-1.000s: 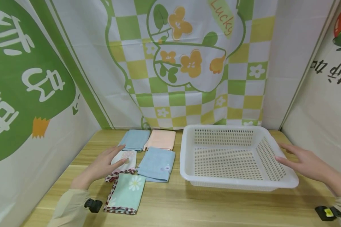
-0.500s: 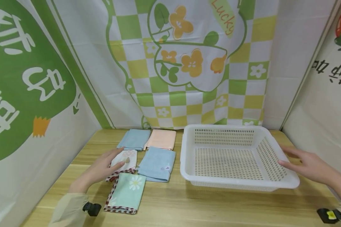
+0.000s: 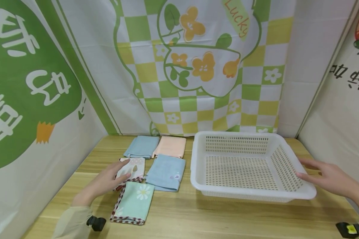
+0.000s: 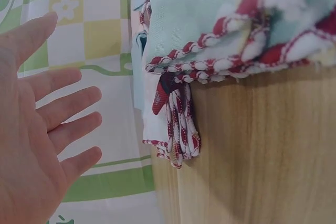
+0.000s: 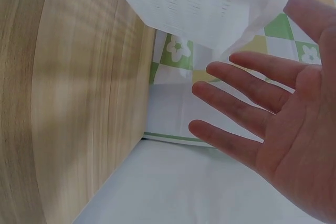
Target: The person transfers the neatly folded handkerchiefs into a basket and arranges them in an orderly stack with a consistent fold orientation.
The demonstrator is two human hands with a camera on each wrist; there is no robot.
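My left hand (image 3: 103,181) hovers over the left side of a folded white patterned cloth (image 3: 135,167), fingers spread and holding nothing. Just in front of that cloth lies a folded mint cloth (image 3: 134,202) with a daisy and a red-and-white edge. In the left wrist view the stitched edges of the mint cloth (image 4: 210,61) show up close, beside an open palm. On the other side, my right hand (image 3: 332,177) is held at the right rim of a white plastic basket (image 3: 197,184), thumb overlapping the rim. The right wrist view shows its fingers (image 5: 236,106) extended next to the basket wall.
A folded blue cloth (image 3: 166,172), a blue-grey cloth (image 3: 142,146) and a pink cloth (image 3: 170,146) lie behind and right of the patterned one. All rest on a wooden table (image 3: 197,219). A printed curtain (image 3: 209,109) hangs along the back edge.
My left hand has drawn back slightly toward me and left, showing more of the patterned cloth. My right hand has shifted a little right and down at the basket rim. Cloths and basket stay put.
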